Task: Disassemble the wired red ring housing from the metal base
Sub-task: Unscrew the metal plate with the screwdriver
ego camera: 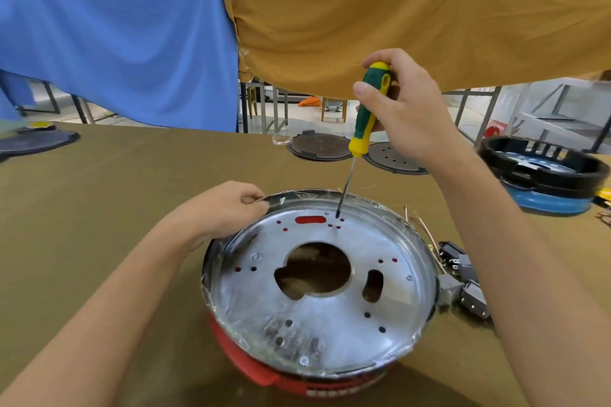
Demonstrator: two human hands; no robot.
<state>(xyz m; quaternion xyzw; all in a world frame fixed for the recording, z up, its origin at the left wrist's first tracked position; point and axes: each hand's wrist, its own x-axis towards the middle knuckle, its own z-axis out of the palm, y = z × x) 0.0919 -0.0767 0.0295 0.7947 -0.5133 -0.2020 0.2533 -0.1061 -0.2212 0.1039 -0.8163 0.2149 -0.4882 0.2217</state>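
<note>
While the red ring housing (264,373) sits lowest and nearest on the olive surface (99,208), the round metal base (317,284) lies on top of it, flat face up; the left hand (221,211) pinches the base's far-left rim with curled fingers; the right hand (403,109) grips a green-and-yellow screwdriver (365,112), shaft slanting down, tip at a far-edge hole; black connectors (463,281) lie just right.
</note>
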